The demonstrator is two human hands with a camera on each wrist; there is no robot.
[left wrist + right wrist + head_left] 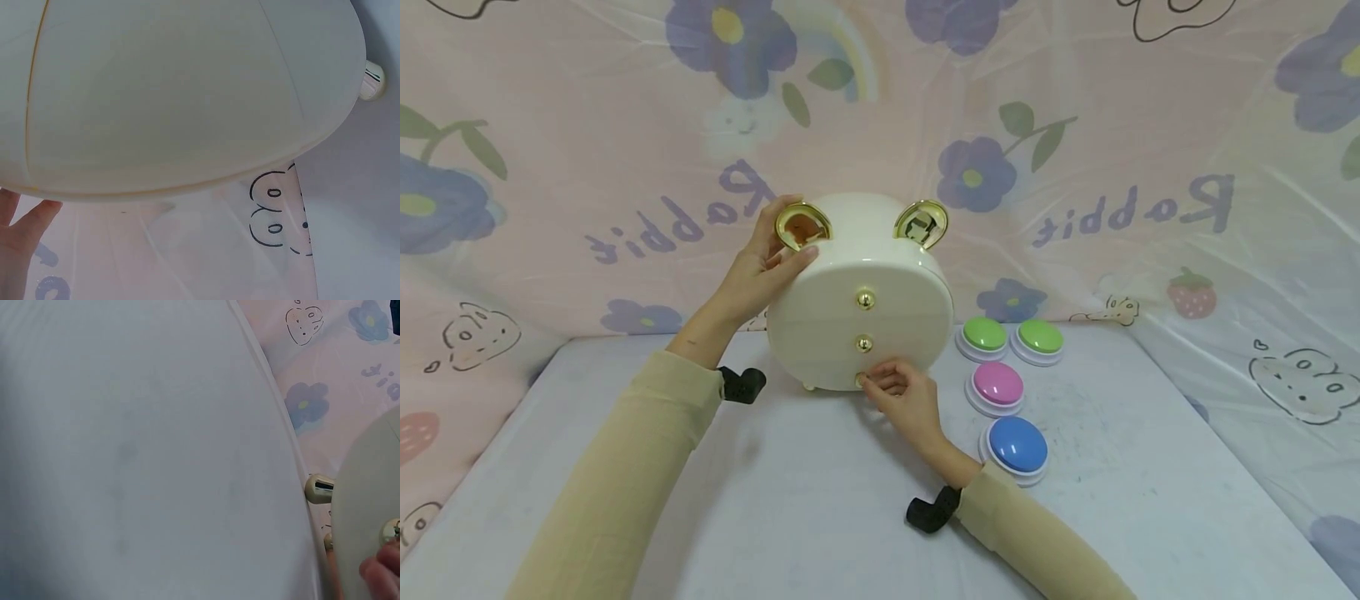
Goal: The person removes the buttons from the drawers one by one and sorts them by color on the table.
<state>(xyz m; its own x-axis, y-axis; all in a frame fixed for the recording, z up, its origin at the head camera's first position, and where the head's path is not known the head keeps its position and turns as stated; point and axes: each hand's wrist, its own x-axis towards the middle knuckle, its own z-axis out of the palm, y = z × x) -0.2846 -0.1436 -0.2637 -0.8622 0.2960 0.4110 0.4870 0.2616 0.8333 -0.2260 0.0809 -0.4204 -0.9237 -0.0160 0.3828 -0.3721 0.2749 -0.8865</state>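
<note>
Head view: a thin, wrinkled wall cloth [880, 142], printed with flowers, hangs behind both hands, and under them spreads a table [775, 517] with white covering. Between the two grips stands the box [812, 333], upright, rounded, smooth and glossy white; its front is closed, so the inside is hidden. The left hand [760, 262] grips this box at the left ear [802, 223], thumb on the front's upper edge. The right hand [910, 404] pinches the bottom knob [860, 380]. Rightward of this pinch lie round, domed buttons on white bases: one blue [1017, 444], one pink [997, 383], two green [984, 334]. Both ears are golden, mirror-like. Directly above the pinch are two ball-shaped golden knobs [864, 342].
</note>
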